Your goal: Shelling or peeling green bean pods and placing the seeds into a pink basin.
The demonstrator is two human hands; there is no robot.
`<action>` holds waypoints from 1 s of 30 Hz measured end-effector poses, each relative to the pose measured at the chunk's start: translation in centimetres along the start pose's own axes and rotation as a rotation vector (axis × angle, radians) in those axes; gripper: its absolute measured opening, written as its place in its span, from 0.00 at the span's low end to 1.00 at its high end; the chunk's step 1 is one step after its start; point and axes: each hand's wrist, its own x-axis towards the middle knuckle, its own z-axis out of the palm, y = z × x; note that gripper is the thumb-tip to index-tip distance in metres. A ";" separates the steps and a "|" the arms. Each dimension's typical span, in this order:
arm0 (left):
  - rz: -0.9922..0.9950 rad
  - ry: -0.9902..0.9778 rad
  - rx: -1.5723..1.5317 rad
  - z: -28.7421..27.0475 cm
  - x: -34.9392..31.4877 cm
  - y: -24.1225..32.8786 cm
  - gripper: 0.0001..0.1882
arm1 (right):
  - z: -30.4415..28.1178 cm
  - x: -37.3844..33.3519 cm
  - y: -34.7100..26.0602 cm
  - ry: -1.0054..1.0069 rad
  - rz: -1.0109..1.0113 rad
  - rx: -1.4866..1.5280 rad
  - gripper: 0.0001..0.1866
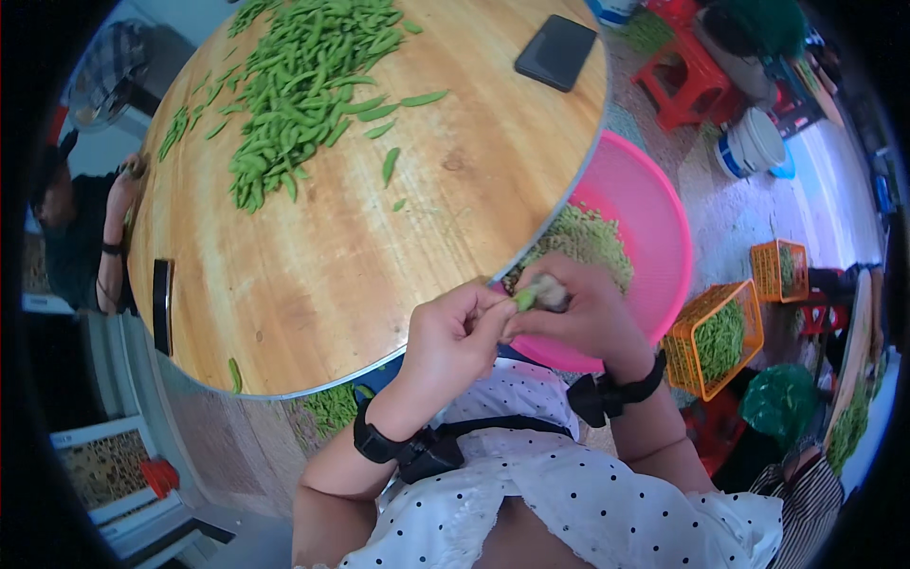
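Just off the table's near right edge, my left hand (453, 334) pinches a green soybean pod (524, 299) between thumb and fingers. My right hand (590, 308) closes around the other side of the same pod. A pale greyish patch shows at the right thumb, too blurred to name. Beneath the hands, a pink plastic basin (659, 223) holds a heap of light green shelled beans (592, 237). Across the round wooden table (436, 247) lies a big pile of soybean pods (303, 95), with some strays nearer me.
A dark phone (556, 53) lies at the table's far right, and another dark flat object (163, 305) at the left rim. A co-worker (81, 228) sits at the left. Orange crates of pods (716, 341), a red stool (678, 81) and a white bucket (752, 144) stand right.
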 end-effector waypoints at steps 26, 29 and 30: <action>0.087 -0.403 0.898 -7.8 -5.4 2.9 0.06 | -4.6 -4.0 6.7 0.112 0.334 -0.188 0.07; -0.160 -0.263 1.070 -11.4 -8.8 5.1 0.08 | -6.4 -4.1 9.3 0.157 0.304 -0.305 0.07; -0.198 -0.160 1.082 -12.0 -8.8 6.0 0.08 | -7.0 -3.7 9.1 0.183 0.309 -0.360 0.07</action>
